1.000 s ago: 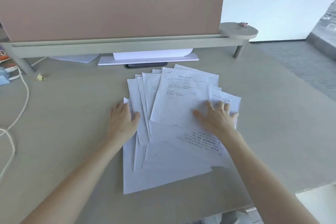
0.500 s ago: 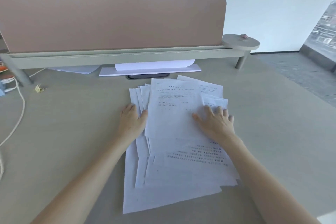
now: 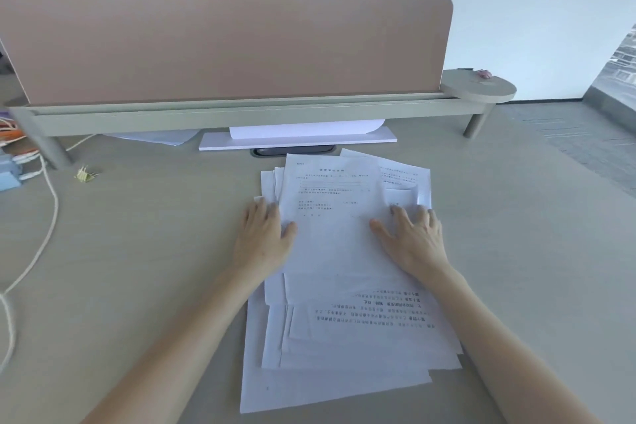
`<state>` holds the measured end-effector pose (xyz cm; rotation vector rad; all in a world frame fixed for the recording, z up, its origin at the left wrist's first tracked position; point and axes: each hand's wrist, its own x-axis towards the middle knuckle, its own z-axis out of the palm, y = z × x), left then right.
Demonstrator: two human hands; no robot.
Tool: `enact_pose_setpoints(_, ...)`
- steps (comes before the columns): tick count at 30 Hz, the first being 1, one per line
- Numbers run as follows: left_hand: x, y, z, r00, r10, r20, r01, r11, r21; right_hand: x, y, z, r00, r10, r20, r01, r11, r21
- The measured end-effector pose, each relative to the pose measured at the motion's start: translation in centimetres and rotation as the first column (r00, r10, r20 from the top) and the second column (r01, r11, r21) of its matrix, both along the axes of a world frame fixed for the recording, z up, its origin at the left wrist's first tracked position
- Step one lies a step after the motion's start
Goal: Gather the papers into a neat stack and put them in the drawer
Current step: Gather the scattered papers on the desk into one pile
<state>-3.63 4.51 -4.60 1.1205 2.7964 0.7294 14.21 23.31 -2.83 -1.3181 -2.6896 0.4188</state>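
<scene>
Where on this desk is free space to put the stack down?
Bare desk lies right of the papers, up to the shelf leg. Another patch lies between the left hand and the white cable. The far left edge is crowded.

Papers (image 3: 330, 244): thin white printed sheets, matt. Desk (image 3: 144, 251): smooth matt beige. Divider (image 3: 223, 45): pink fabric.
</scene>
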Motion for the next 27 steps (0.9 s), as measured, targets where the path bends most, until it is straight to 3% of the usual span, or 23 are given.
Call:
enact_pose_setpoints(4,0.8,0.2,0.8,0.999,-0.042,0.031,0.042,0.999,-0.011,0.2,-1.0,0.7,0.995,0.014,-0.101,-0.025,0.994,-0.108)
enact_pose_setpoints(7,0.9,-0.6,1.4,0.997,0.032,0.074,-0.031,0.999,-0.014,1.3,-0.5,2.2,0.966,-0.104,-0.235,0.049,0.972,-0.228)
enact_pose_setpoints(11,1.2,-2.1,2.2,0.982,0.186,0.028,-0.185,0.983,-0.022,2.5,-0.4,2.8,0.987,-0.152,-0.050,0.147,0.985,-0.089)
enact_pose_setpoints(16,2.7,-2.1,2.2,0.986,0.166,0.035,-0.166,0.986,0.027,1.9,-1.2,2.1,0.981,-0.077,-0.177,0.045,0.984,-0.175)
enact_pose_setpoints(22,2.9,-2.2,4.1,0.925,0.192,0.329,-0.255,0.954,0.159,1.6,-1.2,2.8,0.932,-0.147,-0.330,0.034,0.945,-0.324)
enact_pose_setpoints(27,1.7,-3.3,4.4,0.846,0.178,0.503,-0.355,0.891,0.283,2.1,-0.2,1.6,0.940,-0.164,-0.299,0.111,0.976,-0.187)
